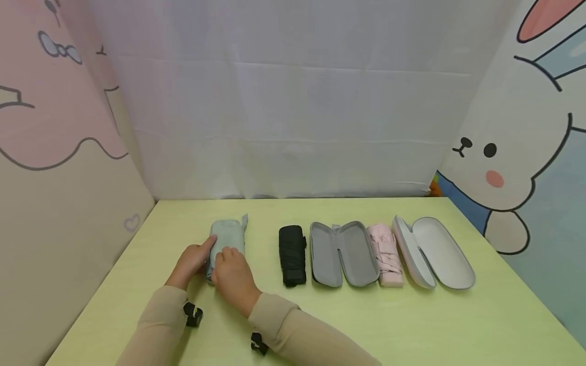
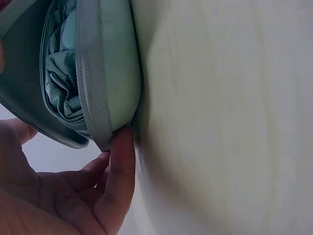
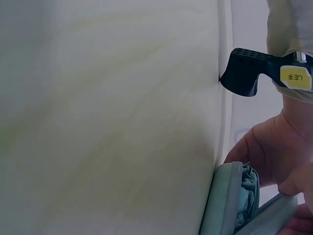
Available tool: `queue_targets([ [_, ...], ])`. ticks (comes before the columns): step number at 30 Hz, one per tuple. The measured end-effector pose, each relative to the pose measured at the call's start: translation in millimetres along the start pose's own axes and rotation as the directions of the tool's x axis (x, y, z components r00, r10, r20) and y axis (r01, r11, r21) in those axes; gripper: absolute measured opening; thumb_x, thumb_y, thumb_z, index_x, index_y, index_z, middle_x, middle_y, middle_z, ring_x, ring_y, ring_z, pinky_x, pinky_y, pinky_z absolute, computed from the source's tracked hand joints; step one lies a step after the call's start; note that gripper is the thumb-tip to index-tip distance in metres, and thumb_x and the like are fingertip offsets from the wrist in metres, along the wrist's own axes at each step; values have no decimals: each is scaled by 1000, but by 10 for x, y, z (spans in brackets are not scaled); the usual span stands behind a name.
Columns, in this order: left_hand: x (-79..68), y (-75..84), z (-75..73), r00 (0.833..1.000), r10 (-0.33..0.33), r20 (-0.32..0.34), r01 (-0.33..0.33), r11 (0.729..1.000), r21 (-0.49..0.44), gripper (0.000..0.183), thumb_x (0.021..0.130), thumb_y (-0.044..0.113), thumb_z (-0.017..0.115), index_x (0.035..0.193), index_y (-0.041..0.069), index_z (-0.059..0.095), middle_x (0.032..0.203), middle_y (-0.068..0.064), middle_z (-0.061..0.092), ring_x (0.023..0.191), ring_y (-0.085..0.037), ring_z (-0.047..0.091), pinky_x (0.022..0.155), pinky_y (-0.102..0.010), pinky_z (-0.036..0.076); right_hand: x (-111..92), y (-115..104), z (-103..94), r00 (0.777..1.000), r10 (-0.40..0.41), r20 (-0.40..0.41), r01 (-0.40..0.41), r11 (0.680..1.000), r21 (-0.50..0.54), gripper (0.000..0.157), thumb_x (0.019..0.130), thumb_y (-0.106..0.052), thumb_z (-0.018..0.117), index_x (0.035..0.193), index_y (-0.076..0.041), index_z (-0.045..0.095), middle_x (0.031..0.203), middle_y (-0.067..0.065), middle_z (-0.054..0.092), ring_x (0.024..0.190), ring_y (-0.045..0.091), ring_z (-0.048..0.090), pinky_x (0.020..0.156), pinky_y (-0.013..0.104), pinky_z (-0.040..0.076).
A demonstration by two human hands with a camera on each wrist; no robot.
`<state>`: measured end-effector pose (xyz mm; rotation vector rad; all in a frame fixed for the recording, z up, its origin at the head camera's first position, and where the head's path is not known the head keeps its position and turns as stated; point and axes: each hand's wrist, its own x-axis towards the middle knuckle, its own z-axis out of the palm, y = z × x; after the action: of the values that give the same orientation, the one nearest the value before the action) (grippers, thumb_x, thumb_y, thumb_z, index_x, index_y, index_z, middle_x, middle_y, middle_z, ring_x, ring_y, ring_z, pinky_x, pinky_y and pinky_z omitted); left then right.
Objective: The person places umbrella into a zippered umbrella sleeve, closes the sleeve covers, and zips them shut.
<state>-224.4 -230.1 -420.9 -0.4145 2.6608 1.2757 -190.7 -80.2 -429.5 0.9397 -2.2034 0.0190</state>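
A pale green hard-shell umbrella case (image 1: 229, 234) lies at the left of the table, its lid ajar. Inside sits a folded teal umbrella (image 2: 63, 90), its cloth bunched between the two shells. My left hand (image 1: 191, 262) grips the case's left side, thumb over the lid and fingers low against the bottom shell (image 2: 120, 83). With curled fingers my right hand (image 1: 235, 279) holds the lid's near right edge. The right wrist view shows the near end of the case (image 3: 225, 196) with both hands about it; much of the right hand is cut off there.
Right of the case lie a black folded umbrella (image 1: 292, 254), an open grey case (image 1: 326, 254), a pink folded umbrella (image 1: 386, 254) and an open pink-and-white case (image 1: 444, 254). A white curtain (image 1: 293, 127) hangs behind the yellow-green table (image 1: 348, 320).
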Motion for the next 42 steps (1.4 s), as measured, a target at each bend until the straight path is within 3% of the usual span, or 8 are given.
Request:
queue_targets([
  [4, -26, 11, -3, 1000, 13, -6, -13, 1000, -14, 76, 90, 62, 39, 98, -12, 55, 81, -14, 54, 69, -22, 53, 60, -30, 43, 19, -29, 4, 1000, 0, 17, 0, 1000, -26, 23, 78, -28, 69, 84, -7, 65, 76, -1, 54, 70, 12, 44, 65, 22, 39],
  [12, -49, 5, 9, 1000, 8, -10, -8, 999, -48, 57, 87, 59, 49, 75, 4, 52, 65, -4, 47, 60, -17, 47, 57, -28, 40, 52, -112, 15, 992, -7, 126, 24, 990, -140, 23, 83, -35, 64, 87, -12, 66, 78, -4, 54, 72, 10, 42, 64, 22, 36],
  [16, -55, -9, 13, 1000, 19, -3, -19, 997, -70, 62, 88, 56, 50, 88, -6, 59, 75, -9, 56, 67, -19, 53, 62, -30, 43, 49, -159, 28, 994, 26, 111, -11, 991, -137, 18, 86, -28, 64, 91, -11, 66, 78, -3, 52, 70, 11, 42, 60, 22, 37],
  [20, -69, -22, 18, 999, 38, 0, -38, 997, -74, 65, 90, 50, 51, 102, -13, 61, 87, -15, 62, 77, -23, 57, 70, -34, 46, 55, -199, 32, 987, 45, 152, -23, 989, -147, 15, 88, -24, 62, 93, -11, 67, 80, -2, 50, 71, 12, 42, 61, 22, 38],
  [32, -68, -25, 14, 996, 93, -3, -93, 994, -56, 54, 93, 41, 51, 90, -11, 66, 75, -9, 62, 68, -20, 55, 63, -31, 45, 98, -245, 19, 950, 53, 306, -3, 987, -161, 18, 90, -28, 60, 99, -14, 65, 87, -2, 52, 78, 12, 44, 69, 21, 40],
  [38, -36, -28, 10, 994, 112, 8, -111, 994, -19, 53, 95, 38, 48, 91, -12, 64, 71, -8, 60, 60, -17, 54, 58, -30, 45, 100, -161, 53, 961, 46, 273, -40, 999, -24, 14, 87, -28, 64, 87, -14, 66, 79, -3, 53, 76, 11, 46, 68, 21, 40],
  [40, -35, -34, 7, 994, 106, 9, -106, 994, -21, 53, 95, 38, 48, 90, -12, 63, 70, -8, 59, 58, -16, 53, 56, -29, 45, 94, -99, 52, 961, 38, 273, -68, 993, 100, 12, 86, -25, 64, 83, -14, 66, 76, -3, 51, 72, 11, 46, 67, 20, 40],
  [42, -36, -42, 5, 995, 96, 6, -96, 995, -32, 52, 95, 37, 48, 88, -13, 63, 70, -9, 59, 58, -16, 53, 55, -29, 46, 91, -22, 38, 955, 65, 289, -151, 945, 289, 11, 86, -20, 64, 82, -11, 68, 74, -2, 52, 70, 11, 46, 66, 19, 40],
])
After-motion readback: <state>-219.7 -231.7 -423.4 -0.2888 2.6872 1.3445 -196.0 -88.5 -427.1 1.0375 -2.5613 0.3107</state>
